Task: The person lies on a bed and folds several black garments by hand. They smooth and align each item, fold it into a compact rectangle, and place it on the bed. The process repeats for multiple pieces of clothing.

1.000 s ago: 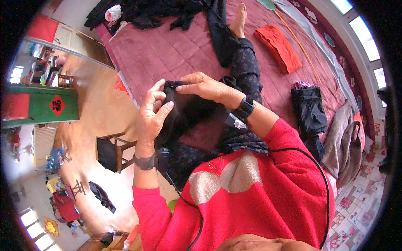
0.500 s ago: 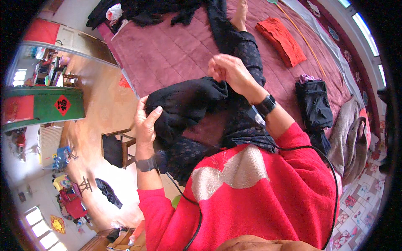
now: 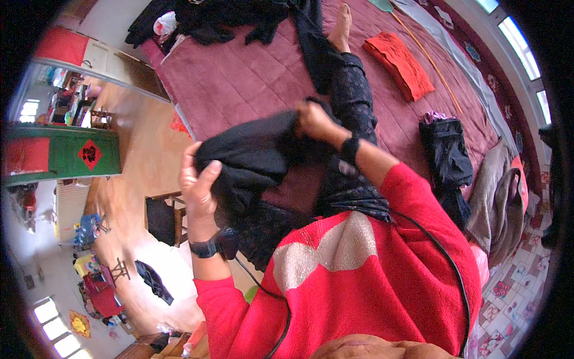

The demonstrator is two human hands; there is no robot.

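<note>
A black garment (image 3: 254,149), its exact kind hard to make out, is stretched sideways above my lap. My left hand (image 3: 200,188) pinches its left edge, the thumb lying on top. My right hand (image 3: 320,122), somewhat blurred, is closed on the far right end of the cloth, where a dark fold rises past the knuckles. Under it are my legs in dark patterned trousers (image 3: 353,90), one stretched out with a bare foot (image 3: 341,29) at the far end.
A maroon quilted bedspread (image 3: 239,78) lies beneath me. To the right are a folded orange-red cloth (image 3: 399,64), a thin orange stick (image 3: 427,57), folded black clothing (image 3: 445,149) and a grey-brown garment (image 3: 496,197). More black clothes (image 3: 221,21) lie at the far edge; a chair (image 3: 164,218) stands left.
My right hand has come down from above the cloth and closed on its right end. My left hand has shifted slightly left with its edge, drawing the garment wider.
</note>
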